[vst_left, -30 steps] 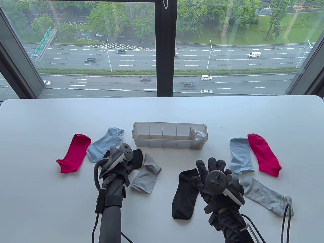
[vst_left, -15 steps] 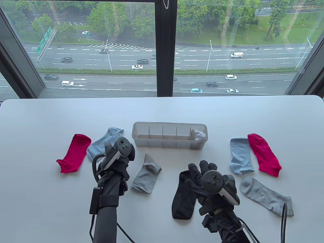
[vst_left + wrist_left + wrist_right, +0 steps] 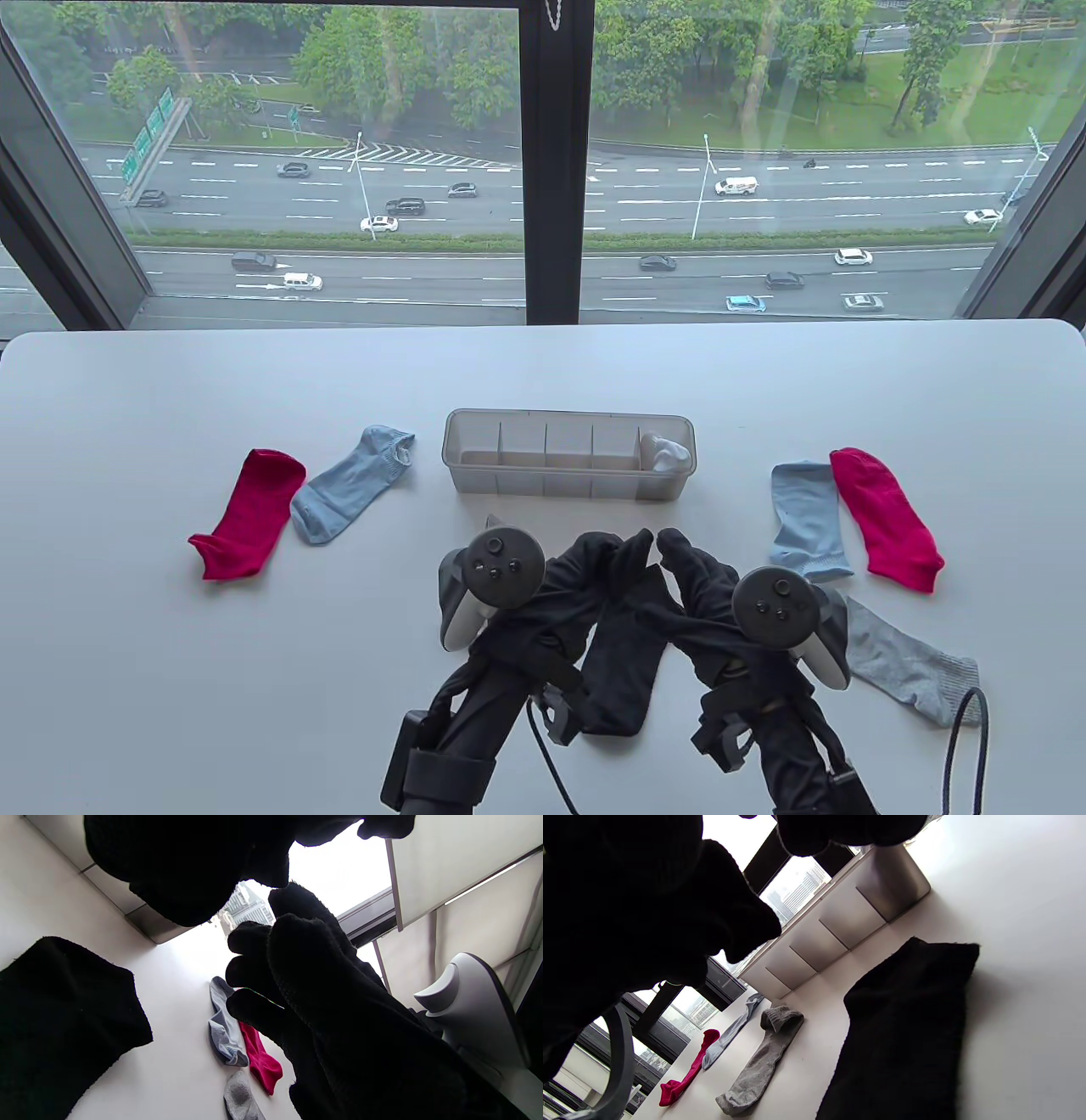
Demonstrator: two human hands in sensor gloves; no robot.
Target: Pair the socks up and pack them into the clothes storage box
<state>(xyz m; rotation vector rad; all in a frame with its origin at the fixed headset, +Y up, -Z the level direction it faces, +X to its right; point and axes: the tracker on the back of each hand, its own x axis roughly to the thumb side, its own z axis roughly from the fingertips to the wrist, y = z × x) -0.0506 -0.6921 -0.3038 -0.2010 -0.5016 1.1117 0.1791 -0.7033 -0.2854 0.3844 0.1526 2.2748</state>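
One black sock (image 3: 619, 679) (image 3: 903, 1027) lies flat on the table near the front edge. Just above its cuff my two hands meet. My left hand (image 3: 594, 552) grips a second black sock (image 3: 638, 548), held off the table. My right hand (image 3: 683, 560) has its fingers (image 3: 271, 955) curled right beside that sock; whether they pinch it is hidden. The clear storage box (image 3: 568, 488) (image 3: 840, 921) stands behind the hands, with a white pair (image 3: 664, 452) in its right-end compartment.
A red sock (image 3: 250, 514) and a light blue sock (image 3: 348, 497) lie at the left. A grey sock (image 3: 763, 1056) sits under my left wrist. At the right lie a light blue sock (image 3: 804, 522), a red sock (image 3: 887, 518) and a grey sock (image 3: 912, 666).
My left hand lifted the left black sock and carried it right, over the other black sock. My right hand moved slightly left and forward to meet it.
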